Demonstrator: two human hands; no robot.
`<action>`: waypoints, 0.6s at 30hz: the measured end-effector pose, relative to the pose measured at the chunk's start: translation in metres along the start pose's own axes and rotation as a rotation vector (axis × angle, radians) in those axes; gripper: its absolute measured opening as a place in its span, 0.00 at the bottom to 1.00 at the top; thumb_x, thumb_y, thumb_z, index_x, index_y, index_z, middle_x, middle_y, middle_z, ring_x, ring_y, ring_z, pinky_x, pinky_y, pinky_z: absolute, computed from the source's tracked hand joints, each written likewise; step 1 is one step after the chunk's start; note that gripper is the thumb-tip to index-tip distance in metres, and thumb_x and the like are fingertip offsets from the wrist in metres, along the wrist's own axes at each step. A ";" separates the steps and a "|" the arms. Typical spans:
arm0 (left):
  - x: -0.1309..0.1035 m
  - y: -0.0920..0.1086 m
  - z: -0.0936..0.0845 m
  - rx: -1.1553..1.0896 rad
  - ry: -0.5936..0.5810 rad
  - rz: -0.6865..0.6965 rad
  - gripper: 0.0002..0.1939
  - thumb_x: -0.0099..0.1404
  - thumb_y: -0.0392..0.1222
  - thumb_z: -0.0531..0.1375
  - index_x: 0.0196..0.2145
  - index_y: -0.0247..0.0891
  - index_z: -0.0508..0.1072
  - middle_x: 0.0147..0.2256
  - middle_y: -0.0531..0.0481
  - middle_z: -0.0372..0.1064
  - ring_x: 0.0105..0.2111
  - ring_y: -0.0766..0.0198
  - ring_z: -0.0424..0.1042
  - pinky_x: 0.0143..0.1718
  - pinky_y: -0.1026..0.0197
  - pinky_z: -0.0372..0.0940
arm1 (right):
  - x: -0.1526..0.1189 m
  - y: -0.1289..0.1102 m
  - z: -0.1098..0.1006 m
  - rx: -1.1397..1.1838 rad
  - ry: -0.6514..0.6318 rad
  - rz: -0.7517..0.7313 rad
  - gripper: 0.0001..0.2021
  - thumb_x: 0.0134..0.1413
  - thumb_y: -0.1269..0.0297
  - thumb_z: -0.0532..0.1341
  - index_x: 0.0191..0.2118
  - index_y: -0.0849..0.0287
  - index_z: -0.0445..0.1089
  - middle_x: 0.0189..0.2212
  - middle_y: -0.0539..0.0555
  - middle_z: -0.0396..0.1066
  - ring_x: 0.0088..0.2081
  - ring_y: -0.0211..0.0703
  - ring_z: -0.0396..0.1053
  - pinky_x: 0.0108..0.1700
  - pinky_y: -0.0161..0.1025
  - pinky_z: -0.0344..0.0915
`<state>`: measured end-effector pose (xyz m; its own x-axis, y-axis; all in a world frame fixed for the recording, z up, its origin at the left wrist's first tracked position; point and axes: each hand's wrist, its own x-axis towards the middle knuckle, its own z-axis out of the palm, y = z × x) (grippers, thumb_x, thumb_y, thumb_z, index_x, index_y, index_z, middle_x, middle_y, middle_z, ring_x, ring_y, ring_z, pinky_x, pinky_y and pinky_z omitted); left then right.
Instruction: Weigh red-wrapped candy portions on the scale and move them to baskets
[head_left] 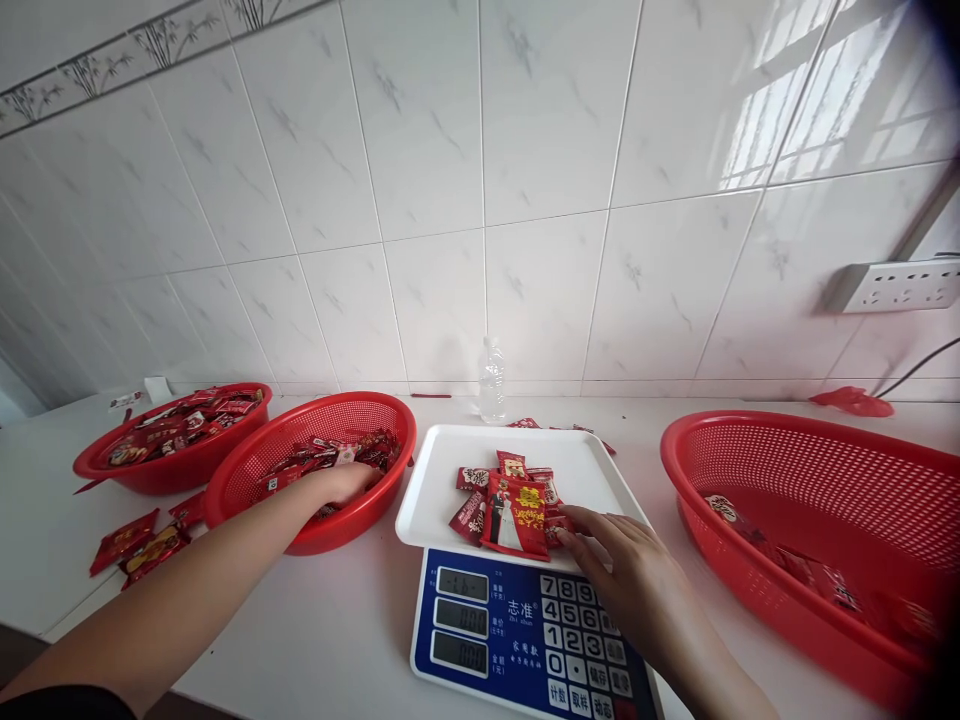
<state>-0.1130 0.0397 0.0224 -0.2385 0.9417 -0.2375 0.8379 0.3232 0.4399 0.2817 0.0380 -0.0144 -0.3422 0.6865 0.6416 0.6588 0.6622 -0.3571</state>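
Your R hand [622, 550] is over the right side of the white tray [446, 455], half-curled, thumb and forefinger tips at a small red packet [556, 530] on the pile's right edge. Can't tell if you're pinching it or just touching. Your L hand [356, 485] is down in the middle red basket [391, 420], among the small wrapped packets [311, 455] there; fingers hidden, so can't say if it's gripping anything.

The big red packet [516, 515], w/ the couple in wedding dress & gold lettering, lies face up on the tray, over several small ones. The tray sits on the blue-panelled scale [525, 610] (top display too faint to read for sure).

Handling, my guess: all v. light. Wrappers look glossy, so prob. slick, esp. where packets overlap. Big one looks thin & soft, may crumple; take it by the two side edges or a top corner, don't squeeze the middle, contents could be brittle. Small ones: pinch by a crimped end, thumb vs. forefinger, one at a time so neighbours don't slide.

Also about: left red basket [169, 482], full of packets; right red basket [750, 590], a few inside; clear bottle [492, 385] behind the tray.
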 end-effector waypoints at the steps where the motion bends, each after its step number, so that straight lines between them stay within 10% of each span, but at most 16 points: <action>1: -0.001 -0.001 -0.003 0.015 -0.024 -0.003 0.18 0.52 0.53 0.58 0.34 0.37 0.77 0.30 0.41 0.76 0.30 0.48 0.73 0.31 0.54 0.64 | 0.000 0.000 0.000 0.000 -0.003 0.001 0.18 0.63 0.51 0.50 0.42 0.54 0.73 0.35 0.56 0.78 0.37 0.49 0.75 0.37 0.46 0.70; 8: -0.008 -0.001 -0.028 0.081 -0.155 0.056 0.08 0.41 0.42 0.64 0.23 0.41 0.75 0.24 0.50 0.73 0.26 0.55 0.71 0.29 0.59 0.62 | 0.001 -0.002 -0.003 -0.008 -0.001 -0.026 0.18 0.64 0.52 0.49 0.42 0.55 0.72 0.35 0.56 0.78 0.35 0.49 0.75 0.36 0.46 0.71; 18: -0.022 -0.003 -0.053 -0.065 -0.067 0.115 0.22 0.51 0.61 0.60 0.32 0.38 0.73 0.24 0.49 0.73 0.26 0.57 0.72 0.28 0.62 0.62 | 0.001 -0.003 -0.002 -0.019 0.001 -0.031 0.19 0.64 0.52 0.49 0.42 0.55 0.73 0.36 0.56 0.78 0.36 0.49 0.75 0.37 0.47 0.72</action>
<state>-0.1363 0.0229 0.0722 -0.1072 0.9651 -0.2389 0.8239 0.2208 0.5220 0.2811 0.0363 -0.0115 -0.3624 0.6654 0.6526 0.6601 0.6776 -0.3243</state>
